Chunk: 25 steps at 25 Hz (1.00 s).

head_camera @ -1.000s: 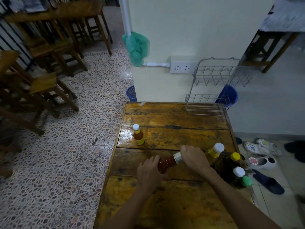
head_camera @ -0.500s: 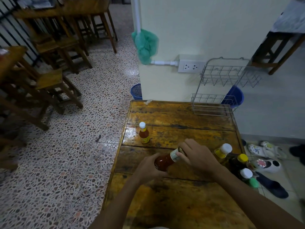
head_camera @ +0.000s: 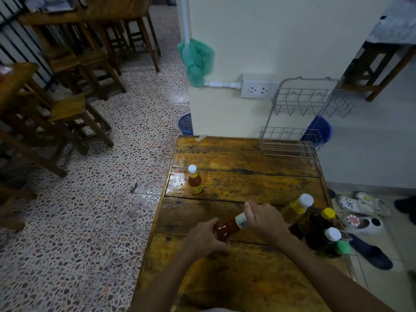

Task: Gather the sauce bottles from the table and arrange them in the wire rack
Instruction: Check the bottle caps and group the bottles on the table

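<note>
Red sauce bottle [head_camera: 227, 228] lies tilted between your two hands, lifted above the near middle of the wooden table [head_camera: 247, 181], its neck pointing up and to the right. Your left hand [head_camera: 202, 238] curls its fingers round the bottle's red body from below. Your right hand [head_camera: 263, 218] closes over the cap end, so the cap itself is hidden and only the pale neck label shows just beside your fingers.

To your right, at the table's edge, a cluster of bottles stands upright and close together: a yellow bottle with a white cap [head_camera: 298, 207], a dark bottle with a yellow cap [head_camera: 324, 219], one with a white cap [head_camera: 332, 234] and one with a green cap [head_camera: 343, 247]. Further out on the left part of the table, well apart from the rest, a small orange sauce bottle [head_camera: 194, 180] with a white cap stands alone.

At the far right corner the two-tier wire rack [head_camera: 292, 140] rests against the wall, with no bottles in either tier. Behind it you see a wall socket [head_camera: 258, 89], a green bag [head_camera: 198, 60] on a white pipe, and a blue basket [head_camera: 318, 134]. Sandals [head_camera: 360, 221] lie on the floor to the right.
</note>
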Each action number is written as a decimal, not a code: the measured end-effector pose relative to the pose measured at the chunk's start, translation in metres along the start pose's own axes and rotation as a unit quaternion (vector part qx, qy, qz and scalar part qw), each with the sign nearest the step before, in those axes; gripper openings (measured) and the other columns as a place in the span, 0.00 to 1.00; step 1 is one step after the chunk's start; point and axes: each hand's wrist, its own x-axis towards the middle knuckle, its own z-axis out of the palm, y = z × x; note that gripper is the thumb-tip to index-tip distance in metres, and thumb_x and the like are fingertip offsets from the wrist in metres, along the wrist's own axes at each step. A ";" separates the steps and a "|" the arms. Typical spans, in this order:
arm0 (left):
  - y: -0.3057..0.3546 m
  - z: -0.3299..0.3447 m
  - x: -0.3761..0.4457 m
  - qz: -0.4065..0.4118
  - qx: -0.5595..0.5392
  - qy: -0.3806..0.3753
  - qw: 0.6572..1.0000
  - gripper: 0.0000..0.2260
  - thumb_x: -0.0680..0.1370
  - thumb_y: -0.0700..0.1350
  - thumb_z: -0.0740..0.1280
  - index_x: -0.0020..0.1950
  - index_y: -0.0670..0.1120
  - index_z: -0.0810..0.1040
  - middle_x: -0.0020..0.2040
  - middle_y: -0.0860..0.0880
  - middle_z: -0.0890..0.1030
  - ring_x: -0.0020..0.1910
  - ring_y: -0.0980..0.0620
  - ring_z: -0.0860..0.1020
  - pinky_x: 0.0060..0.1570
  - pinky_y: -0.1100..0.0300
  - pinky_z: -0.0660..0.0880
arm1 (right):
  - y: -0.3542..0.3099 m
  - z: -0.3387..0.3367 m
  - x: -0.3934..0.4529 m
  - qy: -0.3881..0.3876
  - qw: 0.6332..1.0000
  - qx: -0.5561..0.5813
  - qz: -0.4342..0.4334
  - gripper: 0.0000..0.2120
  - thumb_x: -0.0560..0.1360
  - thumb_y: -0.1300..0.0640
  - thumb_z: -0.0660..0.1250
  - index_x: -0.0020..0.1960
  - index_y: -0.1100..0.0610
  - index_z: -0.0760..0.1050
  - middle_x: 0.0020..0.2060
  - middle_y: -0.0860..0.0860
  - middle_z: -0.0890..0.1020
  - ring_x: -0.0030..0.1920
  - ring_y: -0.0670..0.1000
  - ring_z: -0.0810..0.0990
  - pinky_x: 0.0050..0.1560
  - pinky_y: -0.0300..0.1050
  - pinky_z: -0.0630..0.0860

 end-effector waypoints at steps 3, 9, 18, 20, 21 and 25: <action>0.003 0.009 -0.003 -0.001 0.058 0.036 0.998 0.27 0.62 0.70 0.70 0.55 0.59 0.73 0.45 0.60 0.80 0.40 0.59 0.78 0.32 0.62 0.67 | 0.010 0.010 -0.004 -0.036 0.996 -0.076 0.007 0.12 0.82 0.47 0.53 0.47 0.52 0.71 0.37 0.50 0.80 0.37 0.53 0.81 0.33 0.48 0.77; 0.009 0.014 -0.003 0.023 0.179 0.097 0.979 0.25 0.63 0.65 0.71 0.55 0.55 0.74 0.51 0.55 0.83 0.47 0.52 0.82 0.43 0.54 0.78 | 0.022 0.015 0.006 -0.249 0.962 -0.103 0.044 0.06 0.82 0.54 0.60 0.53 0.56 0.70 0.51 0.56 0.79 0.47 0.53 0.79 0.39 0.42 0.73; 0.009 -0.025 0.012 -0.018 -0.221 -0.099 0.970 0.25 0.64 0.58 0.84 0.59 0.60 0.80 0.53 0.53 0.85 0.51 0.53 0.84 0.56 0.48 0.82 | -0.016 -0.033 0.021 0.049 0.994 -0.046 -0.090 0.16 0.84 0.42 0.52 0.43 0.50 0.68 0.32 0.45 0.72 0.31 0.46 0.71 0.27 0.44 0.70; 0.009 -0.027 0.011 -0.023 -0.186 -0.089 0.978 0.26 0.64 0.60 0.83 0.58 0.59 0.80 0.52 0.53 0.85 0.50 0.52 0.85 0.55 0.47 0.83 | -0.010 -0.031 0.027 0.012 0.997 -0.027 -0.065 0.14 0.84 0.46 0.52 0.43 0.51 0.68 0.31 0.47 0.74 0.30 0.48 0.73 0.26 0.44 0.67; 0.009 -0.026 0.010 -0.030 -0.147 -0.069 0.986 0.27 0.63 0.61 0.81 0.58 0.57 0.79 0.51 0.53 0.84 0.49 0.52 0.84 0.53 0.47 0.83 | -0.006 -0.026 0.028 -0.023 0.997 -0.049 -0.056 0.13 0.84 0.48 0.53 0.45 0.52 0.69 0.33 0.49 0.76 0.31 0.50 0.76 0.27 0.43 0.67; 0.012 -0.008 -0.003 -0.055 0.059 -0.012 0.997 0.28 0.65 0.65 0.75 0.60 0.58 0.75 0.52 0.56 0.83 0.48 0.53 0.81 0.48 0.52 0.80 | 0.010 0.011 0.021 -0.152 0.956 -0.232 -0.090 0.06 0.81 0.57 0.62 0.56 0.58 0.71 0.50 0.57 0.80 0.46 0.56 0.81 0.41 0.47 0.78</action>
